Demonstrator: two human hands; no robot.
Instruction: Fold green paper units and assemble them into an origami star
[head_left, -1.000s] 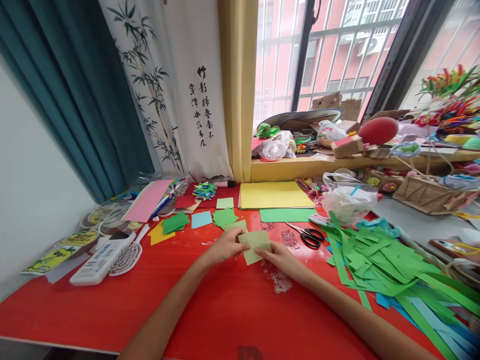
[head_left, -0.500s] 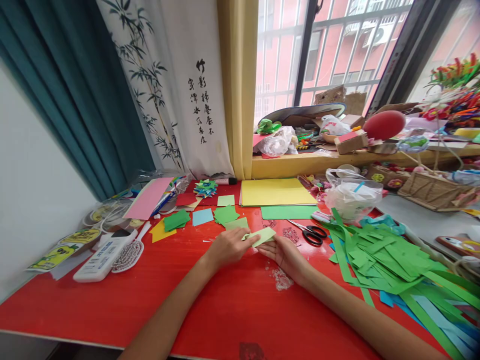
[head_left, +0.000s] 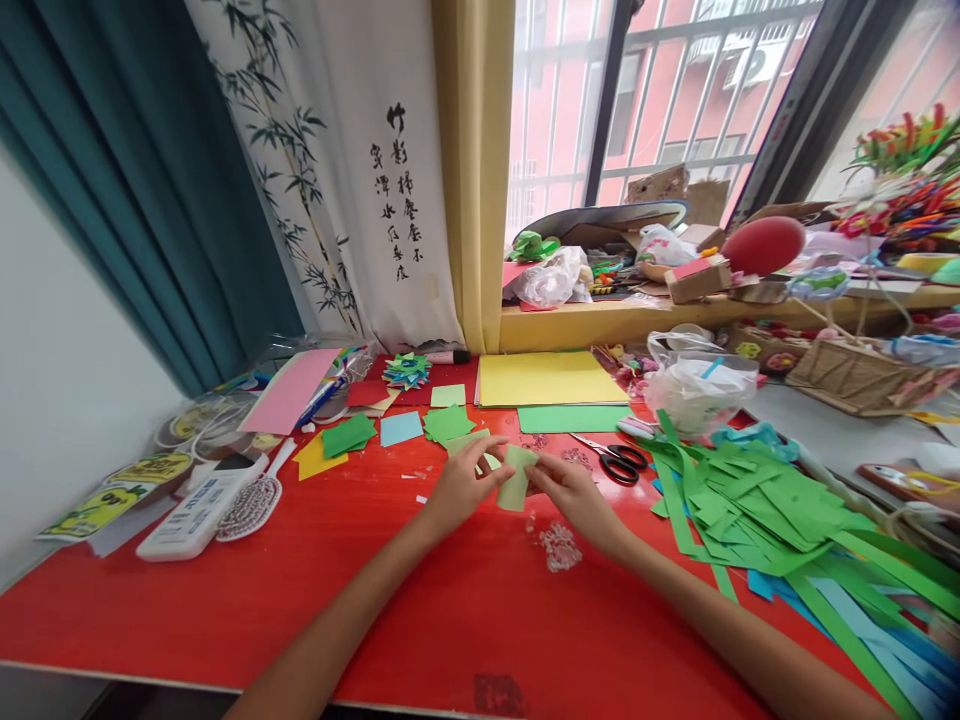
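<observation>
A small pale green folded paper is held upright above the red table, between my two hands. My right hand pinches its right edge, thumb and fingers closed. From the other side my left hand has its thumb on the paper's left edge; its fingers curve round above. Just behind the left fingers lies a pale green square. Beside it are a stack of green squares and a light blue square. Black-handled scissors rest to the right of my right hand.
Cut green paper strips heap up on the right. Yellow sheets and a green strip lie at the back. A folded paper flower sits behind the squares. On the left are a hairbrush and a white box.
The pale green paper has turned from lying slanted and flat to upright between my hands. My left hand has shifted its fingers, and the view has moved slightly.
</observation>
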